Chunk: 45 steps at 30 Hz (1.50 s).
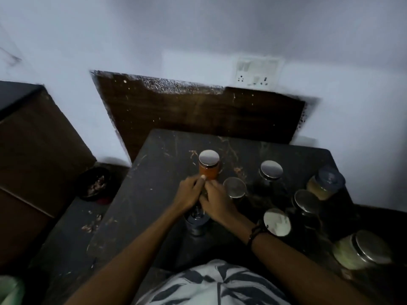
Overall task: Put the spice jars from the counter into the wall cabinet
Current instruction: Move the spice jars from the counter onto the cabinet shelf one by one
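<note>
Both hands meet above the dark counter (136,194); the left hand (189,194) and right hand (217,200) curl together around something metallic between them, too blurred to name; whether either truly grips it cannot be told; the orange spice jar (209,165) stands upright just beyond the fingertips; six more jars cluster to the right, one (271,172) near the back.

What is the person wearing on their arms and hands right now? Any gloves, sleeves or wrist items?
No gloves: both the left hand and right hand are bare, and no sleeves show on the forearms. The right wrist carries a dark band, possibly threads or a bracelet. The shirt is white with a dark leaf-like print.
</note>
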Tool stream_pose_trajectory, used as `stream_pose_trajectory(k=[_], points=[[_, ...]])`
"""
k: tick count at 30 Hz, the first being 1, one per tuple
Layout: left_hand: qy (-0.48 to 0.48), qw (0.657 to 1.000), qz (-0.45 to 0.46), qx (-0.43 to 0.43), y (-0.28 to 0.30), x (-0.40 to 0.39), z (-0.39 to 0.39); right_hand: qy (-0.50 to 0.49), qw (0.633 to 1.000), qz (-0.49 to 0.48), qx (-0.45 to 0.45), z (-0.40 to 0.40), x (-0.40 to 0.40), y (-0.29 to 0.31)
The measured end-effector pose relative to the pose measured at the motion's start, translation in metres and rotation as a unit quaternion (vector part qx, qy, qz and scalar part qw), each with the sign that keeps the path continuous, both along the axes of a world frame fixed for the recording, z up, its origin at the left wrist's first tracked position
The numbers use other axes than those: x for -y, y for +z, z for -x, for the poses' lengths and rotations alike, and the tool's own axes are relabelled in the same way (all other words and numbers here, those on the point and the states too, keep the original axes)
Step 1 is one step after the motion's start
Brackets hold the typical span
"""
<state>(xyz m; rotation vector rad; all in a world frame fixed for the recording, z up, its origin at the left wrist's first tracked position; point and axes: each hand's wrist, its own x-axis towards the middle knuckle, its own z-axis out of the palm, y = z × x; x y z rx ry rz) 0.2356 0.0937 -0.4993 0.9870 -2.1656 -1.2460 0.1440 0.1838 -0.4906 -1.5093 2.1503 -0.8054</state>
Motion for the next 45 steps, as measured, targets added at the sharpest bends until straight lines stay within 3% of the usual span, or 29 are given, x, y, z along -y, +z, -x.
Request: stream_pose_trajectory(k=[5,9,14,19,23,32,38,45], points=[[0.001,0.994,-0.086,0.073,-0.046,-0.012,-0.025,0.055,0.997,-0.039,-0.038,-0.02,-0.032,-0.039],[0.042,0.972,-0.228,0.032,-0.053,-0.012,-0.026,0.059,0.996,-0.058,-0.035,-0.025,-0.04,-0.062],[0.095,0.952,-0.291,0.006,-0.042,-0.011,-0.019,-0.063,0.99,-0.022,0.125,-0.029,-0.033,-0.071],[0.209,0.902,-0.358,-0.122,-0.029,0.004,-0.027,-0.097,0.925,0.11,0.35,-0.012,-0.017,-0.052],[0.196,0.906,-0.336,-0.167,-0.025,0.014,-0.036,-0.132,0.857,0.147,0.476,0.007,0.001,-0.039],[0.131,0.9,-0.361,-0.205,-0.022,0.02,-0.027,-0.177,0.809,0.13,0.545,0.021,0.022,-0.027],[0.131,0.9,-0.34,-0.238,0.003,0.029,-0.017,-0.119,0.826,0.145,0.531,0.029,0.027,-0.002],[0.102,0.909,-0.227,-0.333,0.127,0.083,0.024,-0.02,0.855,0.226,0.466,0.066,0.078,0.119]])
